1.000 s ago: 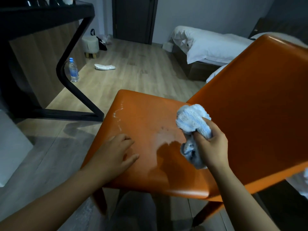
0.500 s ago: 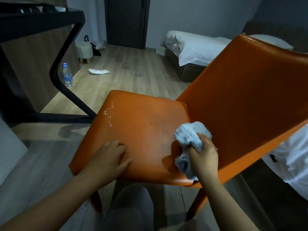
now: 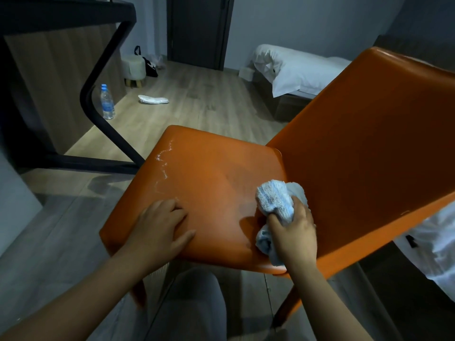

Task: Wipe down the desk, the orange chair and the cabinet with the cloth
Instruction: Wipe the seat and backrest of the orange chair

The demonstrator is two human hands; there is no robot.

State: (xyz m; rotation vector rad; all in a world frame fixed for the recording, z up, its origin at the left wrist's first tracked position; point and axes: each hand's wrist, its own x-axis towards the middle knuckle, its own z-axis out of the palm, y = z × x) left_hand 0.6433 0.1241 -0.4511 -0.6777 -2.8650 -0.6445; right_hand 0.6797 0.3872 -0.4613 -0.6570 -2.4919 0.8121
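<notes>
1. Head view, centre and right of frame: the orange chair (image 3: 209, 183) is standing on the wooden floor (image 3: 197, 99), seat facing the camera, backrest rising at the right.
2. Lower centre: the left hand (image 3: 160, 225) is lying released and flat on the near left part of the seat, fingers spread, grasping nothing and apparently steadying the chair.
3. Lower right of centre: the right hand (image 3: 295, 232) is grasping the bunched pale blue cloth (image 3: 275, 198), fingers curled round it, pressing it onto the seat just beside the backrest join.
4. Left edge of the seat: a whitish streak (image 3: 163, 163) is showing, well apart from the cloth. By my reading, the seat wipe is only partly done.
5. Upper left: the dark table (image 3: 69, 13) is looming over its black angled leg, with a water bottle (image 3: 107, 102) on the floor beside it. Upper right of centre: a bed (image 3: 295, 67) with white linen. I cannot tell which piece is the cabinet.
6. Risks:
   - The bunched cloth is touching only a small patch, so strokes may be skipping the streak and the seat corners.
   - A hard push toward the backrest could be tipping or sliding the chair if the left hand lifts.
   - The loose tail of cloth hanging below the palm could be dragging grime back over wiped areas.
</notes>
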